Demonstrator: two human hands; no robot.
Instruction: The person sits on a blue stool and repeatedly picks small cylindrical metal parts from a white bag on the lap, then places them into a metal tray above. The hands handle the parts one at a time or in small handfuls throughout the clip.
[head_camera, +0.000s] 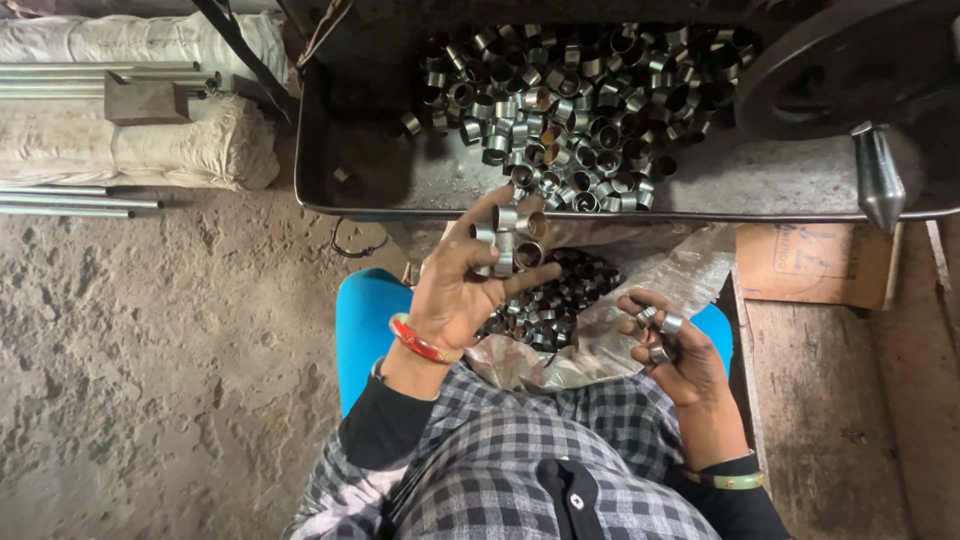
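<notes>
Sorting short metal rings beside a steel tray (340, 150).

Left hand (455, 290) pinches a cluster of rings (508, 238) below the tray's front edge; right hand (675, 350) cups a few. Most rings remain in the tray (570, 110); some fill the plastic bag (650, 300) beneath. Rough concrete floor (150, 380) lies left.

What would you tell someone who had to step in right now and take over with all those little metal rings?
Left hand: raised over the lap, gripping a stacked cluster of metal rings in its fingertips.
Right hand: lower, palm up, holding a few loose rings.
Metal tray: in front, with a big pile of rings heaped toward its middle and right.
Plastic bag: open on the lap, with more dark rings inside.
Done: rings lie in both tray and bag.
Left: both hands are full; which way the rings are moving cannot be told.
</notes>
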